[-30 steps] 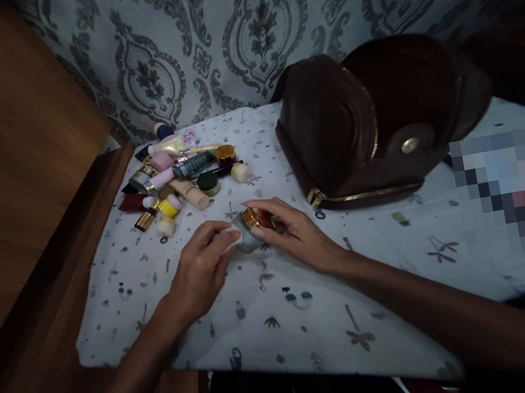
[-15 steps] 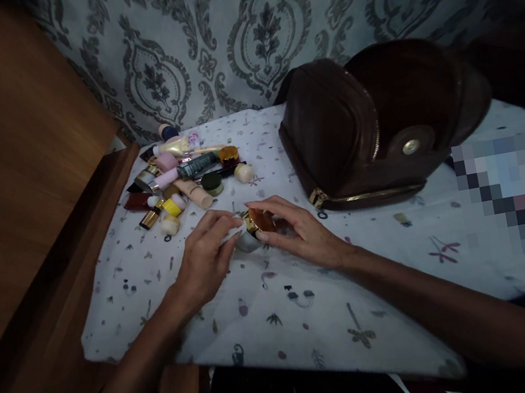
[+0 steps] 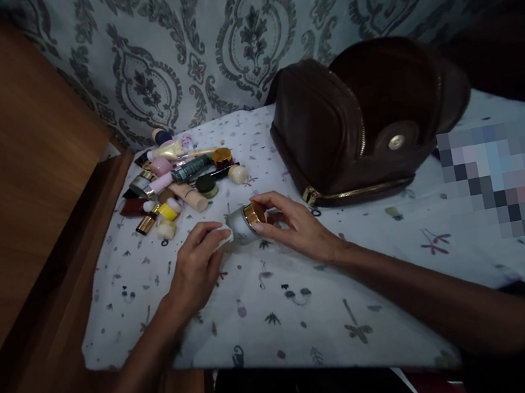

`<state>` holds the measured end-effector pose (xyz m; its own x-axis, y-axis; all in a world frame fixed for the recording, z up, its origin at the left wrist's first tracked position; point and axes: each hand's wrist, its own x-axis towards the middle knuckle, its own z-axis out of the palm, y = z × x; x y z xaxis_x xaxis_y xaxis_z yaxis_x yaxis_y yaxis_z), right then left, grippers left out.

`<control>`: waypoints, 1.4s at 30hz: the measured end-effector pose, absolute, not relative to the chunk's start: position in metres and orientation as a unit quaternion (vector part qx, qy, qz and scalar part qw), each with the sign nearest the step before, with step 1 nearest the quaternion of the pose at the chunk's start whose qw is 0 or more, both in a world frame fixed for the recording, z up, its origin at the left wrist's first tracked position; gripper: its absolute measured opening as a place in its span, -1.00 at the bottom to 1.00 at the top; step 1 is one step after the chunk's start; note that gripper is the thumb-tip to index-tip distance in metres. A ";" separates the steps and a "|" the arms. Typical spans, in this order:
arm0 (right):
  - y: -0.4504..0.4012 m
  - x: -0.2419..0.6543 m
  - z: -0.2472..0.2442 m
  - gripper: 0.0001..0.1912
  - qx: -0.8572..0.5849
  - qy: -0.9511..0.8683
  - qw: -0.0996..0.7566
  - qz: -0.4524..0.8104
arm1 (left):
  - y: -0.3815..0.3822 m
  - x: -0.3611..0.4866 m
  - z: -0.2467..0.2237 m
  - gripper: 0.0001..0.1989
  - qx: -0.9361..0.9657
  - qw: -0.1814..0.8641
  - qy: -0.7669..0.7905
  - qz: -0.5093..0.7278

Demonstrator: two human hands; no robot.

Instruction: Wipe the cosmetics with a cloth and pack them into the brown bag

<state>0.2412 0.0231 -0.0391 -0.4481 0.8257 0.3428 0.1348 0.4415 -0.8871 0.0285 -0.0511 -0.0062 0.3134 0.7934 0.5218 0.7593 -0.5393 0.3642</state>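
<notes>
A small frosted jar [image 3: 240, 227] with a shiny gold lid lies tilted on its side above the patterned cloth, its lid end toward the right. My right hand [image 3: 296, 228] is closed around the gold lid, thumb below and fingers above. My left hand [image 3: 197, 262] pinches a folded white tissue [image 3: 224, 234] close to the jar's pale base; whether the tissue touches the jar is hard to tell. Beyond my left hand lies a pile of cosmetics, among them a beige tube [image 3: 190, 196], a dark green-lidded jar [image 3: 206, 186] and a cream-coloured round jar [image 3: 166, 230].
A brown leather bag [image 3: 333, 136] with gold zips stands at the back right. White printed cloth [image 3: 276, 329] covers the table. A wooden panel [image 3: 2, 134] rises on the left, and a patterned curtain [image 3: 254, 35] hangs behind. Something pixelated [image 3: 517, 172] is at the right.
My left hand has drawn back a little to the left with the tissue, uncovering more of the jar's body. My right hand still grips the lid. The view has shifted slightly.
</notes>
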 end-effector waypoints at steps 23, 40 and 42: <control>0.025 0.241 -0.039 -0.57 -0.344 -0.747 0.427 0.377 | -0.046 0.032 -0.010 -0.77 0.828 -0.027 0.471 0.303; 0.029 0.246 -0.043 -0.48 -0.280 -0.782 0.418 0.368 | -0.038 0.049 -0.006 -0.80 0.846 -0.068 0.427 0.313; 0.031 0.246 -0.044 -0.45 -0.285 -0.783 0.416 0.365 | -0.037 0.044 -0.010 -0.80 0.843 -0.070 0.434 0.311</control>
<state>0.2464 0.0306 -0.0444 -0.4914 0.7495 0.4435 0.1417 0.5713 -0.8084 0.0436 -0.0367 -0.0103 0.4303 0.6874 0.5850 0.7747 -0.6139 0.1515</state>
